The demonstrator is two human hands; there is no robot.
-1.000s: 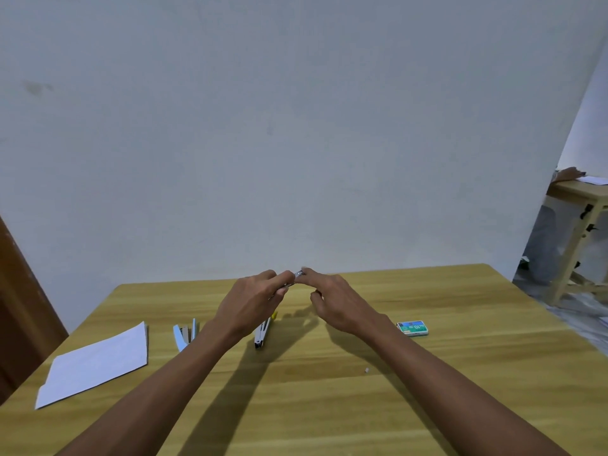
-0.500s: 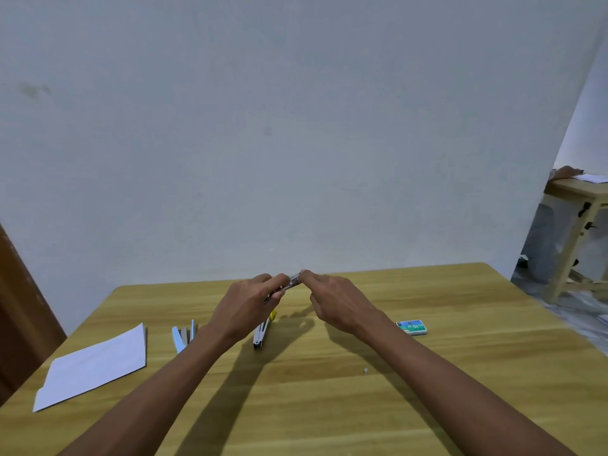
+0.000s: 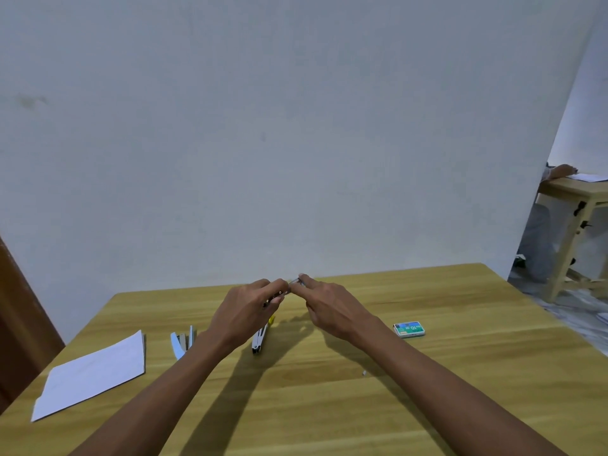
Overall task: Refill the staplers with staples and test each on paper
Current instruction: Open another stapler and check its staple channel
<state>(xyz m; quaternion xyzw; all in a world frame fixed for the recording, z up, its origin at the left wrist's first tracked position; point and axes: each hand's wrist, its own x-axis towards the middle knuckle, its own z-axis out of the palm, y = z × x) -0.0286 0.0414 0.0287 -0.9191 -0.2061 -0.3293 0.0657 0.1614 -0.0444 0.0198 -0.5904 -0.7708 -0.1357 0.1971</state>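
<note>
Above the wooden table [image 3: 329, 406], my left hand [image 3: 245, 312] and my right hand [image 3: 332, 307] meet at the fingertips, both pinching a small metallic strip of staples [image 3: 291, 287]. Below them lies a white stapler with a yellow part [image 3: 261, 337], partly hidden by my left hand. A light blue stapler [image 3: 182, 343] lies opened further left. White paper [image 3: 95, 373] rests at the left edge. A green staple box [image 3: 409, 329] sits to the right.
A tiny loose staple piece [image 3: 364, 372] lies on the table near my right forearm. A grey wall stands right behind the table. At the far right is another wooden table [image 3: 579, 192] with a person's hand on it. A brown door edge [image 3: 19, 317] is at left.
Both hands have stayed joined at the fingertips over the white stapler, shifting only slightly. Nothing on the table has moved.
</note>
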